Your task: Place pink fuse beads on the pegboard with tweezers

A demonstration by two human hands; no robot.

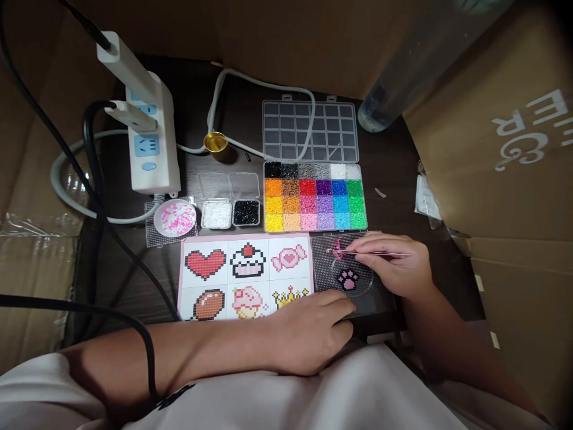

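My right hand [398, 263] pinches pink tweezers [380, 252], their tips at a small cluster of pink beads [337, 246] on the clear pegboard [380, 298]. Just below that cluster lies a paw shape of pink and black beads [348, 279]. My left hand [313, 331] is closed at the board's near edge, with curled fingers at its lower left corner; the exact grip is partly hidden. Left of the board is a pattern sheet [227, 257] showing a heart, cupcake, candy and other designs, its lower part covered by my left arm.
A divided bead box [316, 197] lies open beyond the sheet. Small boxes of white beads [217, 215] and black beads [246, 212], plus a dish of pink and white beads [175, 218], stand left. Behind are a gold cup [217, 146], a power strip [152, 155] and a clear cylinder [380, 107].
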